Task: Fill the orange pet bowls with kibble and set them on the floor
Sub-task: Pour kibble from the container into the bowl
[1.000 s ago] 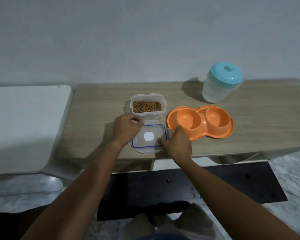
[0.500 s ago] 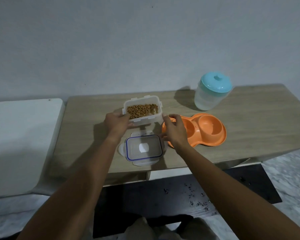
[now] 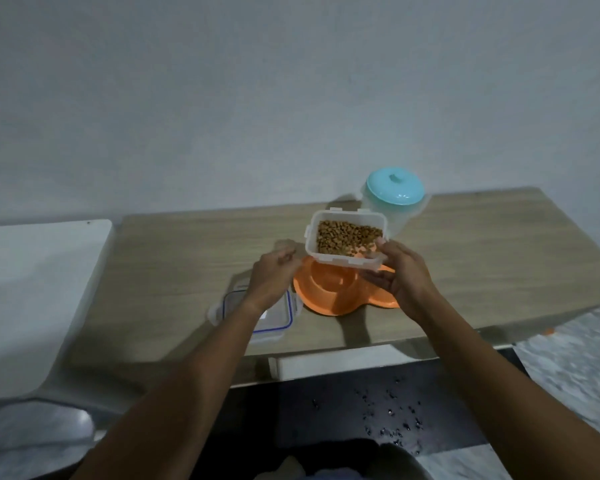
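Note:
The clear kibble container (image 3: 344, 262), filled with brown kibble (image 3: 347, 235), hangs in the air tilted toward me, just above the orange double pet bowl (image 3: 326, 301). My right hand (image 3: 404, 277) grips its right side, thumb on the rim and fingers underneath. My left hand (image 3: 274, 270) is blurred, its fingers curled right beside the container's lower left corner; whether they touch it is unclear. The bowl rests on the wooden table (image 3: 187, 265), partly hidden by the container and my right hand, and both of its visible cups look empty.
The container's blue-rimmed lid (image 3: 279, 322) lies flat on the table under my left wrist. A clear jar with a teal lid (image 3: 395, 187) stands behind the container. A white surface (image 3: 39, 289) adjoins the table's left. Dark bits (image 3: 392, 420) lie scattered on the black mat below.
The kibble container rose off the table and moved right, over the orange bowl. My right hand went from beside the bowl to gripping the container, and my left hand slipped off its side.

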`<state>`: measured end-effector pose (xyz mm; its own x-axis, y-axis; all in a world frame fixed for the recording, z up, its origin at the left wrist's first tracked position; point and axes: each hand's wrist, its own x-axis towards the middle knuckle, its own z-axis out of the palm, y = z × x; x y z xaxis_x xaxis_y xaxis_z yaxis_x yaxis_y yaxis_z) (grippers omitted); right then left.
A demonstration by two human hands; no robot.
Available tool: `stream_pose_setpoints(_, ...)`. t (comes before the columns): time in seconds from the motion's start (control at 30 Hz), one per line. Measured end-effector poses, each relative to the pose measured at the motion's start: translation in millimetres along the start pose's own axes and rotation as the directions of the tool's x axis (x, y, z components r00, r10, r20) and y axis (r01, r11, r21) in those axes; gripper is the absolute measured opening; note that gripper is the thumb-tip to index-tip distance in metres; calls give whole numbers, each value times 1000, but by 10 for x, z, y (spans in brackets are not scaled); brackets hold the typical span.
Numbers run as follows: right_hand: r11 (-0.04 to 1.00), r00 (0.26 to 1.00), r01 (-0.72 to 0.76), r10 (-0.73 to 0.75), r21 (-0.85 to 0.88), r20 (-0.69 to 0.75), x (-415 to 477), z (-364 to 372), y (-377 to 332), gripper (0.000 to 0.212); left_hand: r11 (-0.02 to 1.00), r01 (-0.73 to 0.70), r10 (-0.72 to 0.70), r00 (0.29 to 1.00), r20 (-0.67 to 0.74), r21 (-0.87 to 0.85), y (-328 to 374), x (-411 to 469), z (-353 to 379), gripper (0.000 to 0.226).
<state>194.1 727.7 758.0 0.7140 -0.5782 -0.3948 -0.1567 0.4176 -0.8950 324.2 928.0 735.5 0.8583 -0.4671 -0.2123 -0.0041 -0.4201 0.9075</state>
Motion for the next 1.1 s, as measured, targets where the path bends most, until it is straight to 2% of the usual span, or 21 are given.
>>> stream_pose_setpoints(0.13, 963, 989, 115, -134, -245, -63, 4, -237, -162, 55, 893, -122, 80, 990, 114, 434, -97, -15, 298, 75)
stream_pose_setpoints(0.23, 888, 974, 188, -223, -420, -34, 4, -340, -246, 50, 881, -74, 16, 992, 127, 467, -225, 46, 472, 108)
stream_pose_setpoints(0.33, 792, 955, 254, -295, -555, 18, 14, -365, -317, 41, 877, -57, 16, 996, 89, 477, -277, 82, 579, 119)
stream_pose_setpoints(0.47, 694, 933, 329, -344, -640, 106, -3, -330, -357, 62, 825, -55, 13, 997, 77, 563, -297, 54, 590, 121)
stream_pose_setpoints(0.67, 604, 895, 418, -404, -679, 191, 3, -294, -389, 64, 813, -60, 7, 996, 93, 580, -350, 95, 571, 123)
stream_pose_setpoints(1.1, 526, 878, 450, -410, -722, 248, 38, -247, -371, 78, 811, -68, 26, 996, 81, 582, -457, 153, 561, 125)
